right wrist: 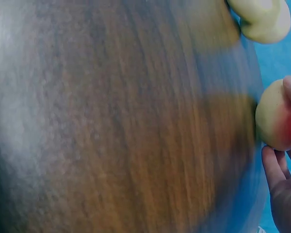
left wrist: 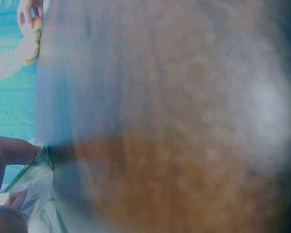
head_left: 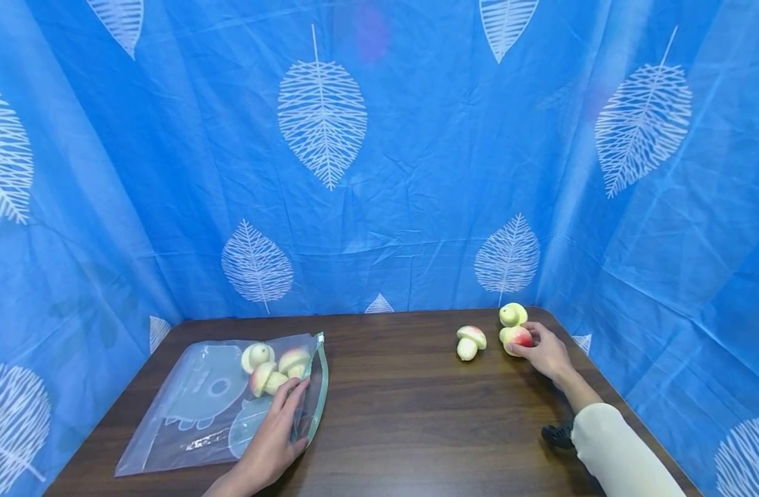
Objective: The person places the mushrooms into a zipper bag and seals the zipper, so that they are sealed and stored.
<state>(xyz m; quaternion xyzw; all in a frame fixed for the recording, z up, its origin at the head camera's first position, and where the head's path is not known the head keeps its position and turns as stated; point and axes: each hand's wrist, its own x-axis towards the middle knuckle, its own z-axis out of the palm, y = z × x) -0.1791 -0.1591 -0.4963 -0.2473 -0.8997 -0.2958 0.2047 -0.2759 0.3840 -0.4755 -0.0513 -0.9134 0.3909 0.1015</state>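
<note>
In the head view my left hand (head_left: pixel 273 435) holds the open edge of a clear zip bag (head_left: pixel 193 442) lying at the left of the table. The left wrist view has the bag's greenish rim (left wrist: pixel 43 167) between thumb and fingers. Several cream toy mushrooms with pink-tinged caps, one of them this mushroom (head_left: pixel 257 357), lie inside near the opening. At the far right my right hand (head_left: pixel 547 353) grips a red-capped toy mushroom (head_left: pixel 517 338) between thumb and fingers. Another toy mushroom (head_left: pixel 513 315) sits just behind it, and a third mushroom (head_left: pixel 471 342) stands to its left.
Brown wood-grain table (head_left: pixel 391 414) spans the space between the hands. A blue curtain (head_left: pixel 416 172) with white leaf prints encloses the back and sides. A black object (head_left: pixel 558 435) shows by the right sleeve (head_left: pixel 621 449).
</note>
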